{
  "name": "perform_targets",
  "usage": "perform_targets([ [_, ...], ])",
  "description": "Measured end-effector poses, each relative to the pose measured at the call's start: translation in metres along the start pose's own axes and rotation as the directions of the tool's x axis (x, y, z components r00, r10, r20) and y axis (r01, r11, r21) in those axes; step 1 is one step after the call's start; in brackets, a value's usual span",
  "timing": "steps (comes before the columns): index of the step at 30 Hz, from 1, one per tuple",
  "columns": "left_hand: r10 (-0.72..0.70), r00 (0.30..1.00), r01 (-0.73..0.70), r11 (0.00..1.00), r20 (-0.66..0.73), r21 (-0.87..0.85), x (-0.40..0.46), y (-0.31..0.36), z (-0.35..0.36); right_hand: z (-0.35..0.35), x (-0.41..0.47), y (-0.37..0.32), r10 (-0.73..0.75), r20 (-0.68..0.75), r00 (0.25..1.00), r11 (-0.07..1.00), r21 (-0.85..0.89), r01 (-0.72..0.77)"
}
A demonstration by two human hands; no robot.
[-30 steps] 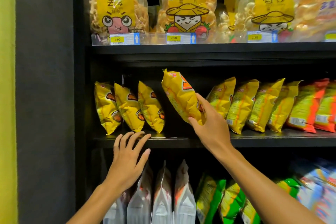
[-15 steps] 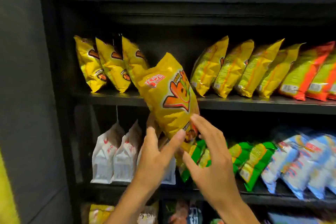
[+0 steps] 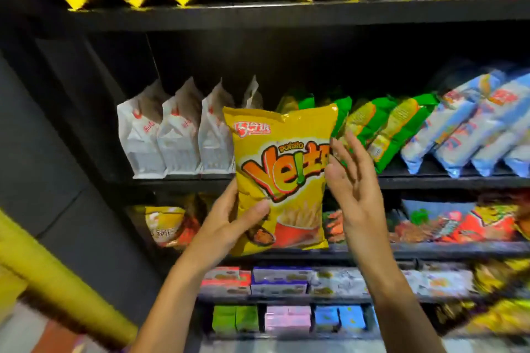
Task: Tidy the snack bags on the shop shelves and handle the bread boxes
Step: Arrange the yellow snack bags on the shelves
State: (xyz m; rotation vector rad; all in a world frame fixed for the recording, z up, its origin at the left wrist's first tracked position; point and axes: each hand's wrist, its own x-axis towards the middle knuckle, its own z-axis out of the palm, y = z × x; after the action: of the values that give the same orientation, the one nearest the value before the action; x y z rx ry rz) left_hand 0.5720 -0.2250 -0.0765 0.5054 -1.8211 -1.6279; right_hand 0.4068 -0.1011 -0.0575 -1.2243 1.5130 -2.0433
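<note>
The left hand (image 3: 226, 226) has a grip on the yellow snack bag (image 3: 282, 178), thumb curled across its front near the lower left corner and fingers behind it. The bag is held upright, front facing the camera, out in front of the black shelves (image 3: 286, 13) and clear of them. The right hand (image 3: 351, 183) is spread wide, fingers straight, holding nothing (its palm lies just beside the bag's right edge; contact cannot be told). Behind the bag, white bags (image 3: 172, 135) and green bags (image 3: 381, 129) stand on one shelf, with blue bags (image 3: 470, 120) to their right.
</note>
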Motion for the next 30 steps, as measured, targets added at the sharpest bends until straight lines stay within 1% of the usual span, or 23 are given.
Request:
perform_targets([
  [2,-0.047,0.997,0.047,0.999,0.059,-0.008,-0.007,-0.012,0.001,0.001,-0.004,0.006,0.114,0.052,0.992,0.992,0.056,-0.117],
  [4,-0.084,0.987,0.087,0.996,0.139,-0.011,-0.013,-0.022,-0.001,0.003,-0.008,0.012,0.146,0.089,0.985,0.985,0.074,-0.153],
  [6,-0.153,0.958,0.162,0.987,0.242,-0.017,-0.019,-0.029,-0.003,0.008,-0.013,0.020,0.179,0.047,0.983,0.979,0.086,-0.182],
  [7,-0.177,0.946,0.189,0.982,0.270,-0.019,-0.021,-0.031,-0.002,0.009,-0.017,0.026,0.200,0.022,0.980,0.974,0.108,-0.201],
  [9,-0.173,0.955,0.184,0.983,0.241,-0.020,-0.022,-0.033,0.002,0.011,-0.025,0.035,0.221,0.020,0.975,0.967,0.123,-0.222],
  [11,-0.150,0.983,0.156,0.987,0.109,-0.049,-0.020,-0.032,0.011,0.015,-0.032,0.043,0.227,0.025,0.973,0.968,0.103,-0.229],
  [13,-0.118,0.992,0.115,0.990,-0.036,-0.081,-0.018,-0.034,0.020,0.016,-0.036,0.048,0.228,0.019,0.974,0.968,0.105,-0.228],
  [14,-0.105,0.991,0.098,0.993,-0.088,-0.071,-0.017,-0.036,0.024,0.017,-0.038,0.049,0.232,0.010,0.973,0.966,0.112,-0.232],
  [16,-0.100,0.985,0.094,0.995,-0.138,-0.043,-0.016,-0.039,0.028,0.014,-0.041,0.049,0.244,0.025,0.969,0.963,0.112,-0.245],
  [19,-0.118,0.984,0.113,0.993,-0.132,-0.043,-0.019,-0.046,0.026,0.004,-0.040,0.048,0.256,0.043,0.966,0.957,0.128,-0.260],
  [23,-0.130,0.986,0.126,0.991,-0.101,-0.039,-0.024,-0.050,0.024,-0.006,-0.038,0.040,0.242,-0.028,0.970,0.960,0.151,-0.235],
  [26,-0.134,0.991,0.132,0.989,-0.027,-0.063,-0.027,-0.045,0.027,-0.004,-0.042,0.041,0.206,-0.115,0.972,0.970,0.153,-0.188],
  [28,-0.108,0.994,0.108,0.987,0.007,-0.121,-0.028,-0.037,0.027,-0.001,-0.046,0.042,0.190,-0.175,0.966,0.976,0.143,-0.166],
  [30,-0.047,0.999,0.049,0.987,0.017,-0.154,-0.026,-0.031,0.023,0.002,-0.049,0.043,0.175,-0.193,0.965,0.978,0.150,-0.148],
])
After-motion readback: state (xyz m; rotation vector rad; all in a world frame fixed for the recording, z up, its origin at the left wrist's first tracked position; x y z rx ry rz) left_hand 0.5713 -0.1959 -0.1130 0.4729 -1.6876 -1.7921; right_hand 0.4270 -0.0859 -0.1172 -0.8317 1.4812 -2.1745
